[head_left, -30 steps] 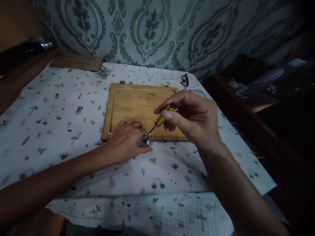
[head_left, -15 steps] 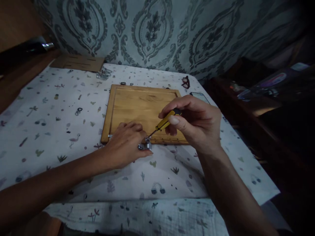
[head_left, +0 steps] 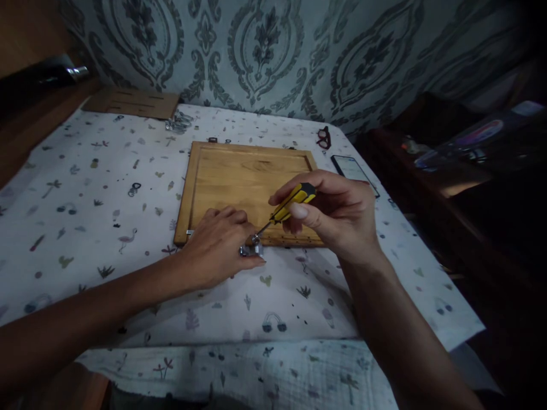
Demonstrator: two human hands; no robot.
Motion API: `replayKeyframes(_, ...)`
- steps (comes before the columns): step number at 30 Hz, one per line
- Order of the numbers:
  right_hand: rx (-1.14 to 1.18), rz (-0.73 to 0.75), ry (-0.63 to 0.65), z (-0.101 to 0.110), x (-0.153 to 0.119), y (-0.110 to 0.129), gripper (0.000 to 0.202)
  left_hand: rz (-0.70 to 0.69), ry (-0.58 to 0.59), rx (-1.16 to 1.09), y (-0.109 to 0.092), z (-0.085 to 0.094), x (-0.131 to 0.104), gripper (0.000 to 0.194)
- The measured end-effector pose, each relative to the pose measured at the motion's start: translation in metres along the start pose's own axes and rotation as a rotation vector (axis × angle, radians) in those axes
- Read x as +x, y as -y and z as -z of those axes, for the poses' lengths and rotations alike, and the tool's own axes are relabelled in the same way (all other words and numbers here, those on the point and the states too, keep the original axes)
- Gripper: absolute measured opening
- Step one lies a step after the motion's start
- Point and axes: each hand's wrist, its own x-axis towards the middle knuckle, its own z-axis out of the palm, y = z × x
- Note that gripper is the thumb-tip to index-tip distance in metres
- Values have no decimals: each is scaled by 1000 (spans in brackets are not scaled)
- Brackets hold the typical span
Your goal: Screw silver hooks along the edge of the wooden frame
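A wooden cabinet door [head_left: 231, 176] lies flat on the cloth-covered table. At its near edge sits a shiny metal hinge [head_left: 256, 249], pinched and pressed in place by my left hand [head_left: 220, 242], whose fingers rest on the door. My right hand [head_left: 337, 213] grips the yellow and black handle of a screwdriver [head_left: 293, 204]. The shaft slants down to the left, and its tip meets the hinge; the screw head itself is too small to make out. Part of another metal fitting [head_left: 190, 232] shows at the door's near left corner.
Behind the door, left, are a brown cardboard piece [head_left: 132, 102] and several metal hinges [head_left: 179, 122]. A phone [head_left: 354, 172] and dark red glasses [head_left: 323, 138] lie at the right. A plastic bottle [head_left: 478, 136] lies beyond the table's right edge.
My right hand has shifted slightly left and its grip on the screwdriver handle has turned a little, uncovering more of the phone. My left hand stays on the hinge.
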Motion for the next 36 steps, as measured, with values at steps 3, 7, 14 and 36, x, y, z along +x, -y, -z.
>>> replayKeyframes(3, 1, -16, -25, -1, 0, -1, 26, -5, -7, -5, 0, 0, 0, 33)
replayKeyframes(7, 30, -25, 8, -1, -2, -4, 28, -11, -5, -8, 0, 1, 0, 34)
replayKeyframes(14, 15, -29, 23, 0, -4, -6, 22, -1, 13, 8, 0, 1, 0, 35)
replayKeyframes(36, 39, -31, -18, -1, -5, -7, 21, -27, -32, 7, 2, -2, 0, 33)
